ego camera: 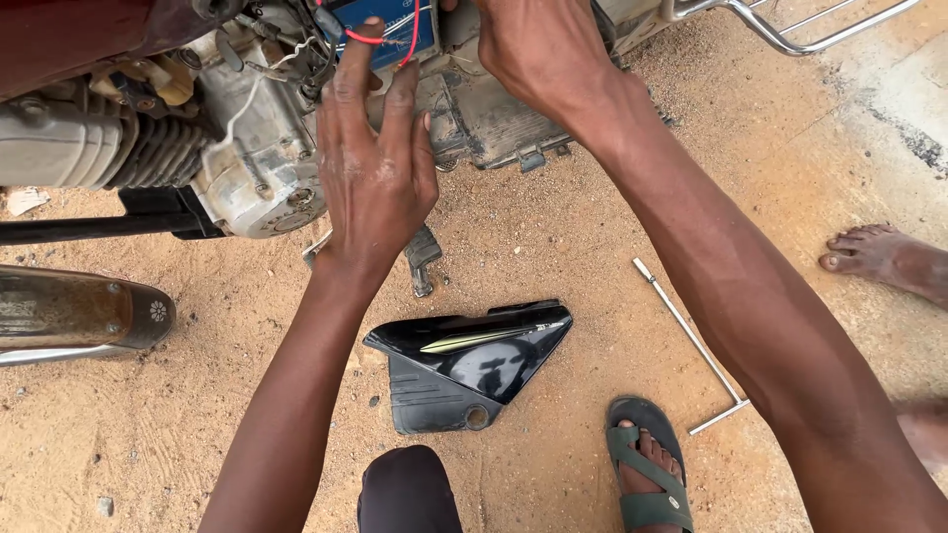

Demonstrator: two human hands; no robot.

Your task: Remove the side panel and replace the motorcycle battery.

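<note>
A motorcycle's side stands open at the top of the head view, with a blue battery (395, 25) and a red wire (363, 38) showing above the grey engine (252, 148). My left hand (373, 163) reaches up with fingers stretched flat, fingertips touching the battery's lower edge by the red wire. My right hand (538, 49) presses into the bay just right of the battery; its fingers are hidden at the frame's top edge, so what they hold is not visible.
A black side cover (469, 360) lies on the sandy ground below my arms. A metal T-handle wrench (691, 341) lies to its right. My sandalled foot (647, 469) is at the bottom; another person's bare foot (869, 252) at right. The exhaust pipe (69, 316) juts in at left.
</note>
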